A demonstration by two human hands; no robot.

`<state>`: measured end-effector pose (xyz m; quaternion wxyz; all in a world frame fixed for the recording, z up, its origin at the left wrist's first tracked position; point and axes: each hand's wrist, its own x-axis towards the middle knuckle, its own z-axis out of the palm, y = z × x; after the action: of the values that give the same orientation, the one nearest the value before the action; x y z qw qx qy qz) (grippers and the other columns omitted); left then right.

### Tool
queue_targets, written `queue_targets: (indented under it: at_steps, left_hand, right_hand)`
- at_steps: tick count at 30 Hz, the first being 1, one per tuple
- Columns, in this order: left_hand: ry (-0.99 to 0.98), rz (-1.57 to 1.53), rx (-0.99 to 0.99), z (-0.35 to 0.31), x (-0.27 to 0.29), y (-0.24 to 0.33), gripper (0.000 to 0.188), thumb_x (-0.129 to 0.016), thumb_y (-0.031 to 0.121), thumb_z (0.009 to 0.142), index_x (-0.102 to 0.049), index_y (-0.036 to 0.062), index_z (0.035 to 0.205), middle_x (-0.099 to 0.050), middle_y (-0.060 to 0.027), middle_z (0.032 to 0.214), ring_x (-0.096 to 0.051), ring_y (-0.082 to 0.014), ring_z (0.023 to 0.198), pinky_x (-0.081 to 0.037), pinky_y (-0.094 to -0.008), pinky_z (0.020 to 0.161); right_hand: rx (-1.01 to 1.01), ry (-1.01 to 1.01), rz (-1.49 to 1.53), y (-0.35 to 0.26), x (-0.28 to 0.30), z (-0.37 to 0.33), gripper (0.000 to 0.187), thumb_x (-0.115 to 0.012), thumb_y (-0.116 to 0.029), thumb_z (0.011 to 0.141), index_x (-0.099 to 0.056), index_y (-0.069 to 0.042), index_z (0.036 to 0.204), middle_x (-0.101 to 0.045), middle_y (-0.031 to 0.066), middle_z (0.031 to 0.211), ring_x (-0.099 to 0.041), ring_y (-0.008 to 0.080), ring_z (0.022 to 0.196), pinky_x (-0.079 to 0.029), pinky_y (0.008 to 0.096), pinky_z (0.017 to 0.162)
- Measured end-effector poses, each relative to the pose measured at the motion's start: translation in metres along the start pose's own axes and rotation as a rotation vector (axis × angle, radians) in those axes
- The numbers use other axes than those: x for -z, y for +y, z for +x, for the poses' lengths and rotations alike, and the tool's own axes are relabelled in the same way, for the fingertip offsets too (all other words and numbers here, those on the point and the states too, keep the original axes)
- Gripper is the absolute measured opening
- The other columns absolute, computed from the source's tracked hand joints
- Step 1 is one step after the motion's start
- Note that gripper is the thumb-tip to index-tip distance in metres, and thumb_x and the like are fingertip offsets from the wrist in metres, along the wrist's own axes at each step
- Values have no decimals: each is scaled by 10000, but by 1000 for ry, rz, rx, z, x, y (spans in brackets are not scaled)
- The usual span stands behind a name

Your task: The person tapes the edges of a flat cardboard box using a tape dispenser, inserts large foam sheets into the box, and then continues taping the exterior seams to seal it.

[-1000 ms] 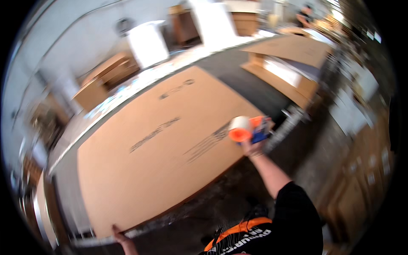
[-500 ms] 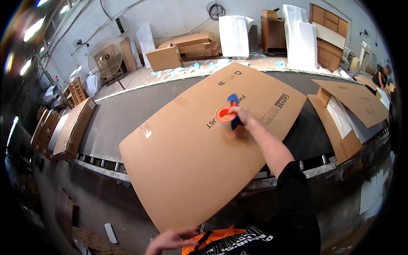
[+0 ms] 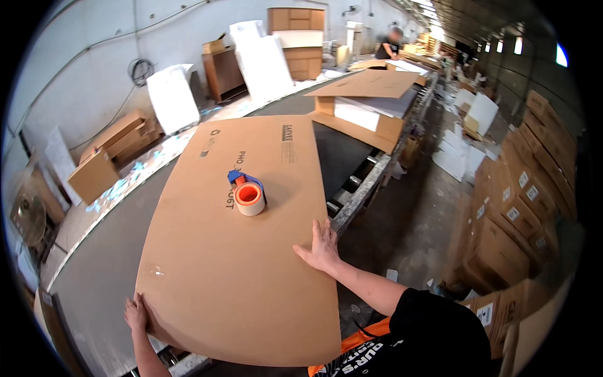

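Note:
A large flat cardboard box (image 3: 239,264) with dark print lies lengthwise in front of me across a dark conveyor. On its top rests a blue-handled tape dispenser (image 3: 249,196) with an orange-cored roll; neither hand touches it. My left hand (image 3: 135,313) presses against the box's left edge near its close end, fingers slightly apart. Over the right edge my right hand (image 3: 321,248) is spread, thumb toward the box and fingers pointing forward. The undersides of both hands are hidden.
Farther along the conveyor (image 3: 103,235) is an opened carton (image 3: 377,119) with white panels inside. Stacked cartons (image 3: 515,207) lean on the right beyond the aisle. White wrapped panels (image 3: 173,100) stand along the wall. A person (image 3: 388,47) works at the far end.
My right hand has let go of the tape dispenser, now lying on the box, and moved to the right edge. My left hand has reached the left edge. The view and box have turned.

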<state>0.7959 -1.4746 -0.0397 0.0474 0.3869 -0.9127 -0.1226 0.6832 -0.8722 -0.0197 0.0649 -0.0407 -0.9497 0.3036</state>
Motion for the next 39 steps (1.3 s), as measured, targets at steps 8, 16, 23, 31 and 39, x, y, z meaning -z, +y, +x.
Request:
queue_targets:
  at_steps: [8,16,23,31,39]
  left_hand:
    - [71,0,-124,53,-18,48,635,-326,530,1039,-683,36,1219,-684,-225,1180,-636,-433,1093,-511,-498,930]
    - [177,-203,-136,60,-34,-2,614,-385,504,1038,-681,-14,1187,-711,-240,1076,-664,-410,1022,-507,-471,884]
    - [93,-635,31,-132,-23,33,523,-509,460,1025,-706,-14,928,-627,-64,688,-547,-207,652,-474,-409,649]
    - [357,-984,265,-376,-71,114,416,-610,375,1001,-712,-25,1049,-699,-38,824,-578,-117,743,-487,-320,702]
    - [815,-691,266,-391,-106,141,556,-429,429,1034,-488,-47,1314,-536,-239,1174,-485,-313,1160,-401,-409,1004]
  right_hand:
    - [-175,-84,-243,-34,-6,-15,891,-617,-526,875,-267,-65,1552,-108,319,1606,-271,535,1385,-319,607,1110]
    - [-117,-261,-235,-38,13,-6,981,-532,-638,886,-208,-9,1565,-90,364,1589,-307,583,1331,-301,632,1097]
    - [107,-157,-306,39,35,66,914,-521,-648,887,-329,-31,1533,-211,275,1606,-305,519,1406,-282,563,1157]
    - [523,-197,9,131,80,97,939,-803,-485,716,-454,-54,1473,-325,223,1582,-300,412,1455,-311,479,1180]
    - [1153,128,-540,195,87,1,746,-722,-304,835,-369,-227,1487,-317,142,1533,-282,420,1418,-194,583,1182]
